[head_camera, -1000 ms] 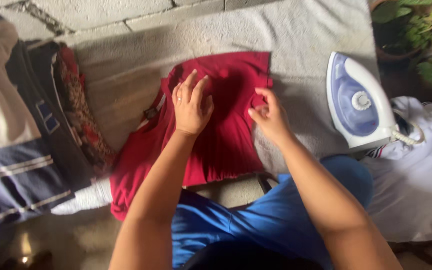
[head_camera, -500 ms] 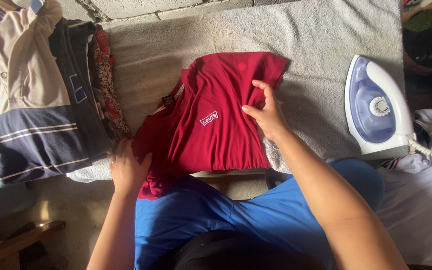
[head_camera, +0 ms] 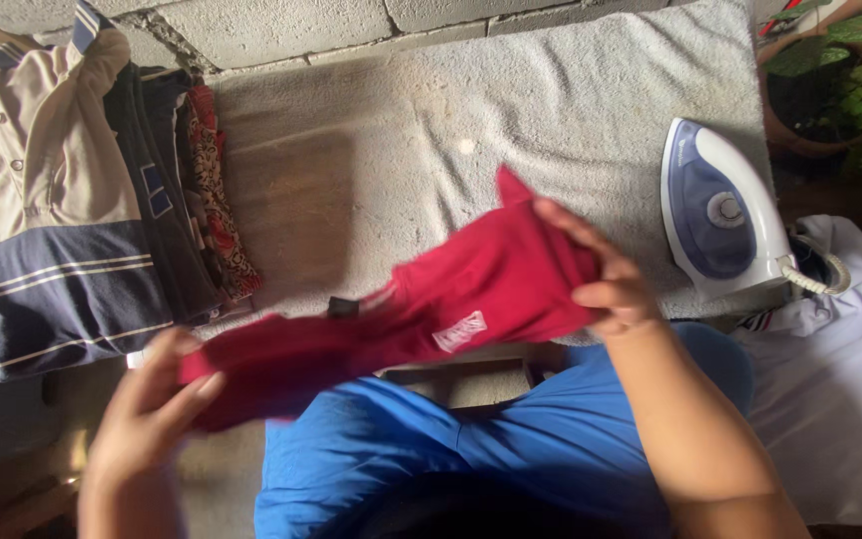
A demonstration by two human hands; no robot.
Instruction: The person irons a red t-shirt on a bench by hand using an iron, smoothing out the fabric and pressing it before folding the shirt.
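Left hand (head_camera: pixel 152 409) grips one end of the red garment (head_camera: pixel 431 309), right hand (head_camera: pixel 601 274) pinches the other, cloth stretched above the grey towel (head_camera: pixel 451 130) on the surface. Folded clothes (head_camera: pixel 82 210) lie left; iron (head_camera: pixel 720 215) stands right, white shirt (head_camera: pixel 830 359) beside it.
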